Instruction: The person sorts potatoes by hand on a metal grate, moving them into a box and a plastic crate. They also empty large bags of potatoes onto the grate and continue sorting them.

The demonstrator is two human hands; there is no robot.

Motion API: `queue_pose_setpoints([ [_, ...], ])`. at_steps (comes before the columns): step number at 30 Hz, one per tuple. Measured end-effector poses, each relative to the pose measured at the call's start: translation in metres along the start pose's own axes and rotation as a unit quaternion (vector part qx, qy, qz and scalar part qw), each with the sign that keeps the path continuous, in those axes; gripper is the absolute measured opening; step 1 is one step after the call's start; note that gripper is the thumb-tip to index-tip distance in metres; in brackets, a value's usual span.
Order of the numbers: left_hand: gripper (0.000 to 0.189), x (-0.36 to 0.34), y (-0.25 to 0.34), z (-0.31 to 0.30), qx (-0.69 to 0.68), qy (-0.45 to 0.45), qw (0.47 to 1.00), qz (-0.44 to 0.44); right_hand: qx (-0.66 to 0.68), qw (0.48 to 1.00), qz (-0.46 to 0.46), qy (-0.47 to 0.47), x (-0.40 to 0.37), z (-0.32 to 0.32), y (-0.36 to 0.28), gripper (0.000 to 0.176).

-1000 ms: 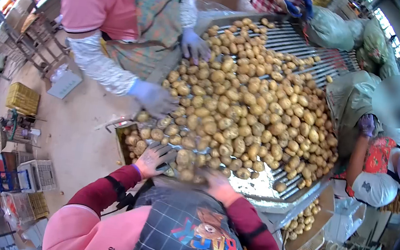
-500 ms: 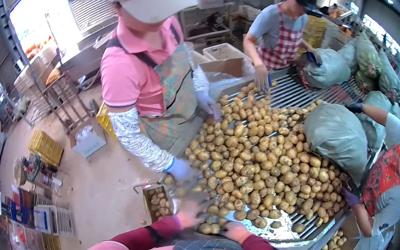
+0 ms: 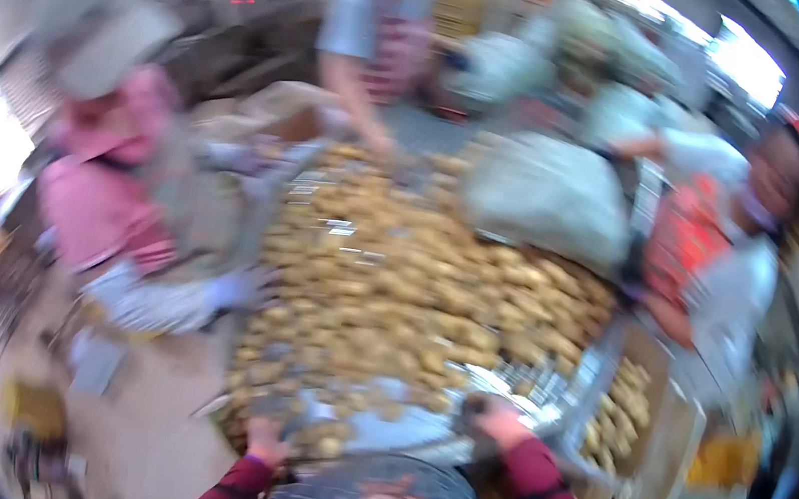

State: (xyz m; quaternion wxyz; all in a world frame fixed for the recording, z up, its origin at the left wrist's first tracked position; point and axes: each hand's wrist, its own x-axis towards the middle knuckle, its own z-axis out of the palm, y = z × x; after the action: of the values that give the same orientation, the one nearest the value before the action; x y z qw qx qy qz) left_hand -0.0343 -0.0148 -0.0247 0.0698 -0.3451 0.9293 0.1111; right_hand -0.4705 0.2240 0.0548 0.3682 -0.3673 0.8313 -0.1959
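Motion blur smears the whole view. A broad heap of potatoes (image 3: 394, 289) covers the metal sorting table (image 3: 411, 431) in front of me. My left hand (image 3: 266, 437) is at the table's near left corner, against potatoes there; its fingers are too blurred to read. Over the near right edge of the table is my right hand (image 3: 496, 422), beside bare shiny metal. Something dark shows at its fingertips, and I cannot make out whether that is a glove or a held thing.
A large pale sack (image 3: 547, 198) lies on the table's far right. Co-workers stand left, behind and right, one in a pink shirt (image 3: 106, 181), their arms reaching to the table. A box of potatoes (image 3: 623, 405) stands at the right, with yellow crates (image 3: 727, 459) beyond.
My view has swung right and become blurred. My hands have moved apart: the left stays by the near left corner, the right is farther right along the edge. The left co-worker's hand is farther from mine.
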Motion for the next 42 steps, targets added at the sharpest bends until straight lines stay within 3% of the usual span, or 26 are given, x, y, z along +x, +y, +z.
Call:
queue_pose_setpoints([
  [1, 0.047, 0.01, 0.02, -0.011, -0.123, 0.068, 0.987, -0.084, -0.072, 0.997, -0.008, 0.005, -0.012, 0.009, -0.005, 0.035],
  [2, 0.051, 0.025, 0.035, -0.021, -0.113, 0.137, 0.983, 0.036, -0.342, 0.879, -0.33, 0.037, 0.018, 0.078, 0.083, 0.037],
  [3, 0.054, 0.046, 0.05, -0.028, -0.111, 0.218, 0.959, 0.141, -0.156, 0.986, -0.06, -0.022, 0.01, 0.071, 0.019, 0.037],
  [6, 0.063, 0.06, 0.091, -0.043, -0.136, 0.05, 0.97, 0.198, -0.16, 0.979, -0.111, -0.069, 0.008, 0.093, -0.042, 0.038],
  [9, 0.065, 0.053, 0.065, -0.038, -0.1, 0.012, 0.979, 0.178, -0.19, 0.963, -0.162, -0.102, 0.001, 0.074, -0.052, 0.037],
  [10, 0.065, 0.054, 0.05, -0.028, -0.104, 0.033, 0.981, 0.162, -0.19, 0.959, -0.18, -0.107, 0.008, 0.06, -0.053, 0.037],
  [13, 0.066, 0.028, 0.0, -0.007, -0.087, 0.018, 0.994, 0.067, -0.089, 0.978, -0.156, 0.103, 0.012, 0.009, -0.025, 0.029],
  [15, 0.061, 0.008, -0.03, 0.006, -0.048, 0.08, 0.991, 0.1, -0.16, 0.983, -0.042, 0.079, 0.013, -0.033, -0.016, 0.033],
  [16, 0.061, -0.004, -0.044, 0.015, -0.048, 0.088, 0.991, 0.09, -0.148, 0.985, -0.038, 0.079, 0.015, -0.033, -0.003, 0.034],
  [22, 0.06, -0.084, -0.077, 0.108, -0.055, 0.092, 0.971, -0.215, -0.18, 0.982, -0.052, -0.013, 0.005, 0.038, -0.008, 0.036],
  [23, 0.06, -0.103, -0.084, 0.138, -0.062, 0.091, 0.953, -0.283, -0.199, 0.975, -0.078, -0.061, 0.006, 0.054, -0.019, 0.038],
  [25, 0.064, -0.155, -0.017, 0.07, -0.08, -0.051, 0.91, -0.403, -0.226, 0.967, -0.044, -0.107, 0.003, 0.056, -0.045, 0.039],
  [26, 0.06, -0.187, -0.007, 0.089, -0.067, -0.04, 0.879, -0.471, -0.184, 0.974, -0.047, -0.127, 0.0, 0.053, -0.053, 0.039],
  [27, 0.057, -0.214, 0.0, 0.104, -0.106, -0.058, 0.805, -0.581, -0.199, 0.968, -0.109, -0.11, 0.007, 0.068, -0.015, 0.04],
  [28, 0.057, -0.263, 0.001, 0.144, -0.078, -0.022, 0.773, -0.629, -0.162, 0.982, -0.074, -0.064, 0.006, 0.072, -0.017, 0.041],
  [30, 0.063, -0.319, 0.036, 0.144, -0.101, -0.024, 0.594, -0.797, -0.167, 0.978, -0.113, -0.047, 0.007, 0.065, -0.038, 0.036],
  [32, 0.069, -0.357, 0.09, 0.136, -0.111, -0.011, 0.466, -0.878, -0.215, 0.97, -0.112, -0.011, 0.014, 0.075, -0.002, 0.033],
  [33, 0.073, -0.373, 0.113, 0.142, -0.133, -0.007, 0.412, -0.901, -0.232, 0.968, -0.098, -0.013, 0.012, 0.073, -0.014, 0.032],
  [35, 0.081, -0.419, 0.156, 0.196, -0.315, -0.035, 0.344, -0.884, -0.204, 0.974, -0.093, -0.023, 0.011, 0.072, -0.021, 0.031],
  [36, 0.086, -0.411, 0.188, 0.209, -0.189, -0.022, 0.431, -0.882, -0.205, 0.974, -0.092, -0.028, 0.013, 0.071, -0.022, 0.031],
  [37, 0.089, -0.393, 0.191, 0.168, -0.21, -0.07, 0.455, -0.863, -0.207, 0.974, -0.089, -0.031, 0.017, 0.072, -0.019, 0.031],
  [39, 0.089, -0.397, 0.201, 0.171, -0.199, -0.052, 0.463, -0.862, -0.218, 0.972, -0.083, -0.035, 0.016, 0.074, -0.022, 0.031],
  [41, 0.09, -0.404, 0.2, 0.176, -0.207, 0.023, 0.451, -0.868, -0.234, 0.969, -0.075, -0.025, 0.015, 0.073, -0.029, 0.031],
  [42, 0.075, -0.41, 0.208, 0.2, -0.109, 0.03, 0.428, -0.897, -0.246, 0.963, -0.106, -0.009, 0.022, 0.075, -0.007, 0.032],
])
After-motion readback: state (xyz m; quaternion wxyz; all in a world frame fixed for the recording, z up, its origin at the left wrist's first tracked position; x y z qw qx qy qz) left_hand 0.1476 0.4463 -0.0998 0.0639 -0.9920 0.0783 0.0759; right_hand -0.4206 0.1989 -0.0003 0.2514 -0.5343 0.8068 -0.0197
